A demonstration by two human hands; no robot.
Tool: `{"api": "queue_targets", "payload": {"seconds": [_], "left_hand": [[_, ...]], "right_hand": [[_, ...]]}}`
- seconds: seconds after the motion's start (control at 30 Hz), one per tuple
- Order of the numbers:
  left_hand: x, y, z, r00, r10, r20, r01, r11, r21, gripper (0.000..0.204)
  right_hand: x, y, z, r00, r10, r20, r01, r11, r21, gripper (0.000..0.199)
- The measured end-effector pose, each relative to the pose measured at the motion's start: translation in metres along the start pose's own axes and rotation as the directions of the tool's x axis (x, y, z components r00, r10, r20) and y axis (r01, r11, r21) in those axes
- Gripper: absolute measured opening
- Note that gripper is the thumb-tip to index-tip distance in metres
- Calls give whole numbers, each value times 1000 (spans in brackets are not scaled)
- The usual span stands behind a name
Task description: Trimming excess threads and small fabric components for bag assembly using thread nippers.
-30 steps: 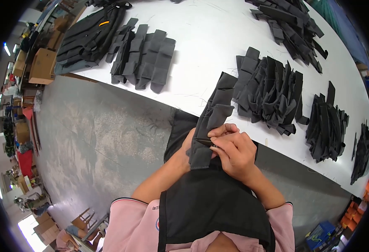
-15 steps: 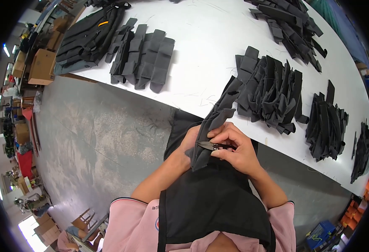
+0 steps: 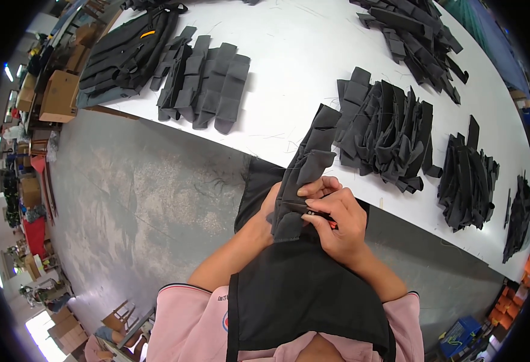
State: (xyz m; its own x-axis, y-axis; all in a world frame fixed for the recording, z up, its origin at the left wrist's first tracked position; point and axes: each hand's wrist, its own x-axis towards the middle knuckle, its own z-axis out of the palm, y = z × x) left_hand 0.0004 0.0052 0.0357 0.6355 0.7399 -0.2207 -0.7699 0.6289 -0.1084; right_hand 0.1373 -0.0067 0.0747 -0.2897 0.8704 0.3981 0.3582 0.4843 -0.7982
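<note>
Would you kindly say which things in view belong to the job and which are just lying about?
Part of the job:
dark grey fabric strip in the left hand
thread snips in the right hand
nearest heap of similar strips, probably

Apparently just lying about:
black bag with orange tab
cardboard box
</note>
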Motion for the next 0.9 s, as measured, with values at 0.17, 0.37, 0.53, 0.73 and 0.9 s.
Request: {"api": "queue_targets", "payload": {"seconds": [0.17,0.37,0.53,0.73,0.9], "left_hand": [[-2,1,-4,1000,3,-12,-2,998,70,38],[-3,2,-18,989,-48,142,45,999,22,36],[-7,2,-14,994,8,106,-16,997,73,44],[-2,3,-5,997,67,-49,-56,977,204,44],[-7,6,-1,964,199,-177,-113,907,405,37]], "right_hand": [[4,-1,-1,987,-157,25,159,967,-201,26],[6,6,1,978,-199,59,206,966,-159,26],[10,7,-8,919,217,329,-332,877,349,23],[8,-7,-3,795,471,382,-598,505,622,26],[6,-5,9,885,381,269,-461,803,378,25]]}}
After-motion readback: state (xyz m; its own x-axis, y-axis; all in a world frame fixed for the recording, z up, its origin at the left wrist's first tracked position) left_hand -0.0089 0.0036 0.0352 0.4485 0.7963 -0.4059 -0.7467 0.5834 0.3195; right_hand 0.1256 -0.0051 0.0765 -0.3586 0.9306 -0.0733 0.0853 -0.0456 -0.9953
